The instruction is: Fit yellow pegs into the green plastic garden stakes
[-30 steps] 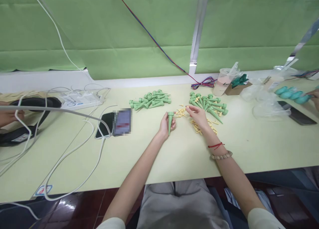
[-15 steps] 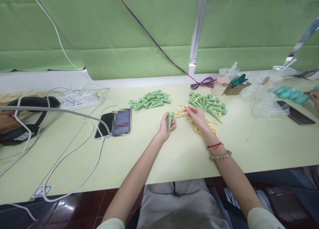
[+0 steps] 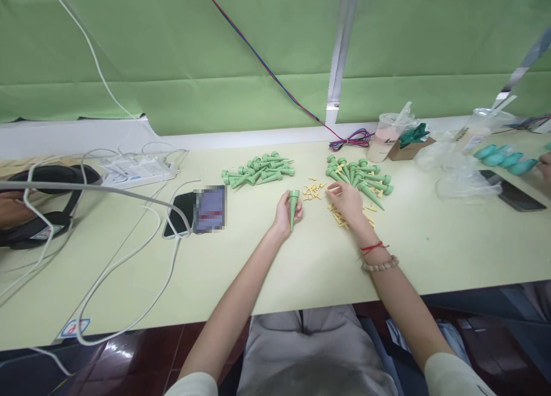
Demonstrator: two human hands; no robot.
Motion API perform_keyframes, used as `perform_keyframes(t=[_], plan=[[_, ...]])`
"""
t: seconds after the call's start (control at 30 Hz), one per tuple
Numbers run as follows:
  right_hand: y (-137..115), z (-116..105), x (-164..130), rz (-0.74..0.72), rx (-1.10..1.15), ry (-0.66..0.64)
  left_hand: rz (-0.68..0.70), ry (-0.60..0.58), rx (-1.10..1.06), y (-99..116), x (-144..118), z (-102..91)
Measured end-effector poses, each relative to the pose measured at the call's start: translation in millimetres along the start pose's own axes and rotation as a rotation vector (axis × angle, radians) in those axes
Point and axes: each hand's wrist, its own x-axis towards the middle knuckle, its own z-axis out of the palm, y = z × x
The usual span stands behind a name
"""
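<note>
My left hand is closed around a green plastic watering spike, its wide cap up and its point down. To the right, my right hand hovers over the table with fingers bent and tips close together; whatever they pinch is too small to make out. Small yellow plastic pegs lie between my hands. More yellow pegs are spread under and beside my right hand, partly hidden by it. Behind it is a pile of green spikes with some yellow bits among them. Another spike pile lies back left.
Two phones and loose white cables lie left, near a power strip and headphones. Back right stand a drink cup and small cardboard box. Turquoise bulb-shaped pieces lie by another person's hand.
My right hand has drawn back slightly to the right, away from the yellow pegs between my hands. My left hand keeps the green spike nearly still. The view has shifted slightly.
</note>
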Motion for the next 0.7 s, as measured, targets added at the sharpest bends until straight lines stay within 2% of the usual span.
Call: perform_keyframes(t=[0.2, 0.4, 0.53, 0.7], plan=[[2.8, 2.8, 1.1, -0.020, 0.090, -0.027, -0.001, 0.000, 0.003, 0.7, -0.5, 1.2], [-3.0, 6.8, 3.6, -0.057, 0.403, -0.115, -0.001, -0.009, 0.001, 0.7, -0.2, 1.0], [-9.1, 8.0, 2.8, -0.028, 0.594, -0.150, 0.009, -0.026, -0.012, 1.4, -0.4, 0.2], [-7.8, 10.8, 5.9, 0.062, 0.757, -0.098, 0.041, -0.041, -0.053, 2.4, -0.3, -0.3]])
